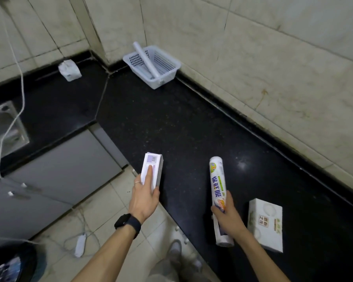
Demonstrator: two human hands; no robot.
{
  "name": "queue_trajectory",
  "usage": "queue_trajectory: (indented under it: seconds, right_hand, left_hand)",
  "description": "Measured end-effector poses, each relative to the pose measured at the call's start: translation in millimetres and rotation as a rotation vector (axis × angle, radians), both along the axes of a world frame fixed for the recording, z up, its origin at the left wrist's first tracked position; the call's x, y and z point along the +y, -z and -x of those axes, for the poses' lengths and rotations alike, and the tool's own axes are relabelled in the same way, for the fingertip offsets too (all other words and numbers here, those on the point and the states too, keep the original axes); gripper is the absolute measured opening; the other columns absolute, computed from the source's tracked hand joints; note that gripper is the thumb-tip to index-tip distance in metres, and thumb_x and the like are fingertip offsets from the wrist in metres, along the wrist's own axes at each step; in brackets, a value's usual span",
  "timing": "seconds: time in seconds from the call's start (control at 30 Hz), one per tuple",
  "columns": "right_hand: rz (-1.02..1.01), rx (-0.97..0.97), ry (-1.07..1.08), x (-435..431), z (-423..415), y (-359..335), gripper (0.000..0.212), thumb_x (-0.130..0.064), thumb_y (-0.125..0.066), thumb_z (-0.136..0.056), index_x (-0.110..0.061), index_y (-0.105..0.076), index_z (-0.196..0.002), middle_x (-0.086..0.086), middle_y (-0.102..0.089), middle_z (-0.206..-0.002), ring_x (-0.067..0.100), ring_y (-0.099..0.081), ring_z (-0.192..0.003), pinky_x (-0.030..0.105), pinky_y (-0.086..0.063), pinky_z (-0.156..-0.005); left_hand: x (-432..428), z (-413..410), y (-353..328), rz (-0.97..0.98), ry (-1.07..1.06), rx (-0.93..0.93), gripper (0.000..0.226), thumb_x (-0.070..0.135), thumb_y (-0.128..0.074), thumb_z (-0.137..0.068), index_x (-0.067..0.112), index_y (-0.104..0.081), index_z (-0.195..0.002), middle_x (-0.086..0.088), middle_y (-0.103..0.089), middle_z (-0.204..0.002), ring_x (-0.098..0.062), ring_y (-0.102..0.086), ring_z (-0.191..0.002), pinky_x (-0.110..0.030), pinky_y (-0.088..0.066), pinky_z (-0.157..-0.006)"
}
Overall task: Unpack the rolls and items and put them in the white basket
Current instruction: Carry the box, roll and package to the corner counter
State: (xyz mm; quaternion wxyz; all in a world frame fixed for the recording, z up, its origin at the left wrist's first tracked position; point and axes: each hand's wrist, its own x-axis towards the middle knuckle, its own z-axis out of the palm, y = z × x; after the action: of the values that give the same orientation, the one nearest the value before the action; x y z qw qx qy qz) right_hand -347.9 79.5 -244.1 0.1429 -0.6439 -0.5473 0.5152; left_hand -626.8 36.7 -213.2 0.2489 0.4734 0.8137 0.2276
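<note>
My left hand grips a white and purple box above the counter's near edge, index finger laid along its top. A long wrapped roll with green print is held near its middle by my right hand, its far end pointing away from me. The white basket stands in the far corner of the black counter. One white roll leans inside it, sticking out over the back rim. A white tissue pack lies on the counter to the right of my right hand.
A crumpled white bag lies at the back left of the counter. A steel sink is set in at the left, with a white cord hanging over it. Tiled walls close the back and right. Grey cabinets and a power strip are below.
</note>
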Motion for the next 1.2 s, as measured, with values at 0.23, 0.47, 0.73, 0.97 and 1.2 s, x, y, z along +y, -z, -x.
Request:
queue_trajectory:
  seconds: [0.23, 0.47, 0.73, 0.97, 1.2]
  right_hand:
    - [-0.18, 0.14, -0.092, 10.3, 50.7, -55.4, 0.089, -0.034, -0.071, -0.086, -0.046, -0.012, -0.152, -0.011, -0.046, -0.128, 0.0, -0.056, -0.108, 0.019, -0.048, -0.086]
    - [-0.4, 0.083, -0.28, 54.7, 144.6, -104.6, 0.098, -0.035, -0.074, -0.083, -0.053, -0.005, -0.151, -0.012, -0.044, -0.12, 0.006, -0.057, -0.103, 0.024, -0.05, -0.081]
    - [-0.574, 0.068, -0.314, 92.2, 282.8, -134.5, 0.096, -0.04, -0.071, -0.082, -0.058, -0.005, -0.15, -0.022, -0.045, -0.117, -0.004, -0.055, -0.1, 0.014, -0.045, -0.07]
    - [-0.605, 0.091, -0.258, 107.5, 379.9, -133.4, 0.098, -0.031, -0.076, -0.083, -0.056, -0.008, -0.15, -0.045, -0.035, -0.123, -0.02, -0.043, -0.114, 0.011, -0.044, -0.073]
    - [-0.567, 0.058, -0.237, 145.8, 439.3, -122.8, 0.097, -0.036, -0.075, -0.082, -0.062, -0.008, -0.147, -0.041, -0.038, -0.125, -0.018, -0.045, -0.113, 0.015, -0.046, -0.074]
  left_hand:
    - [24.6, 33.7, -38.3, -0.163, -0.007, 0.042, 0.074, 0.036, -0.05, -0.097, 0.04, -0.004, -0.154, -0.009, -0.027, -0.146, -0.017, -0.045, -0.104, -0.023, -0.041, -0.084]
    - [45.1, 115.6, -88.1, -0.306, -0.076, 0.084, 0.073, 0.031, -0.053, -0.096, 0.041, -0.01, -0.154, -0.007, -0.029, -0.146, -0.027, -0.05, -0.117, -0.028, -0.042, -0.094]
    - [66.0, 266.8, -118.8, -0.37, -0.089, 0.088, 0.073, 0.03, -0.053, -0.096, 0.042, -0.01, -0.154, -0.005, -0.026, -0.147, -0.027, -0.049, -0.119, -0.031, -0.043, -0.094]
    - [75.4, 370.9, -130.1, -0.355, -0.084, 0.113, 0.073, 0.031, -0.053, -0.096, 0.039, -0.011, -0.155, -0.009, -0.028, -0.147, -0.029, -0.05, -0.116, -0.039, -0.048, -0.098]
    - [118.2, 431.2, -113.3, -0.33, -0.107, 0.076, 0.069, 0.029, -0.052, -0.097, 0.037, -0.015, -0.155, -0.006, -0.028, -0.148, -0.027, -0.048, -0.119, -0.037, -0.047, -0.1]
